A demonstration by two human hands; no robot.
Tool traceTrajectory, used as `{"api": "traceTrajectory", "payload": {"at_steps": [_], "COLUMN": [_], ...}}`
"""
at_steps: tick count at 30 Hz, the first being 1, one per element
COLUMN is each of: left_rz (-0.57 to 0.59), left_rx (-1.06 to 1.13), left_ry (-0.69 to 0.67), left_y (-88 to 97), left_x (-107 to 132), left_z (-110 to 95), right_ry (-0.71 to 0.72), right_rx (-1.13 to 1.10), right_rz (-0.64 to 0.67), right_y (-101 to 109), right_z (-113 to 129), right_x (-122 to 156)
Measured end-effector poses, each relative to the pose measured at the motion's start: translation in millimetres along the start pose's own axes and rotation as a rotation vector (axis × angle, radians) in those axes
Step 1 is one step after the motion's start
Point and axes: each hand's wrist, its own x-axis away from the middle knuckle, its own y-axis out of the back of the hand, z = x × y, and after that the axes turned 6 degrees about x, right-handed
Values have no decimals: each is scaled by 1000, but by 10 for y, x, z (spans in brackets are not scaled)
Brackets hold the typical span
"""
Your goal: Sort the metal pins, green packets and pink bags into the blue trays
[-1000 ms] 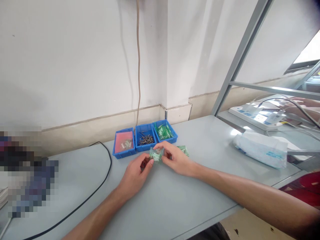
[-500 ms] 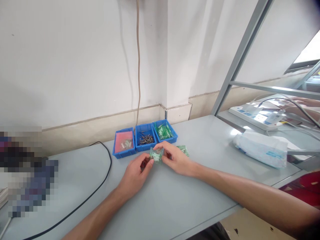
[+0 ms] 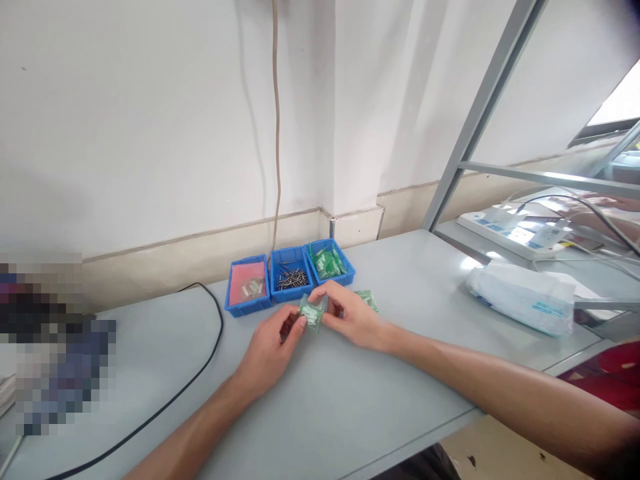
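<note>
Between my two hands is a small clear green-tinted plastic bag [image 3: 312, 316] with pale pieces inside. My left hand [image 3: 273, 343] pinches its left edge between thumb and fingers. On the other side, the thumb and forefinger of my right hand [image 3: 353, 319] close on its right edge. A second green-tinted bag [image 3: 368, 299] lies on the table just behind my right hand, partly hidden by it. Beyond my hands stand three blue bins: one with a pink sheet and small clear bags [image 3: 247, 285], one with metal screws [image 3: 291, 275], one with green-tinted bags [image 3: 329, 261].
A black cable [image 3: 220, 333] curves over the grey table [image 3: 320, 413] at left. To the right lie a white-and-blue soft pack [image 3: 520, 297] and, past the metal frame [image 3: 480, 113], a power strip [image 3: 510, 230]. Another person's hand [image 3: 600, 213] shows there.
The bag between my hands has tilted slightly, its lower edge now hanging a little lower. My hands have barely shifted.
</note>
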Motion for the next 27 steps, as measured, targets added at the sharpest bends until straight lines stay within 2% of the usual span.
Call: {"api": "traceTrajectory", "payload": {"at_steps": [27], "left_rz": [-4], "left_rx": [-8], "left_ry": [-5], "left_y": [4], "left_x": [-1], "left_z": [-1], "right_ry": [33], "right_rx": [28], "right_rz": [-4], "right_y": [8], "right_z": [-12], "right_x": [1]}}
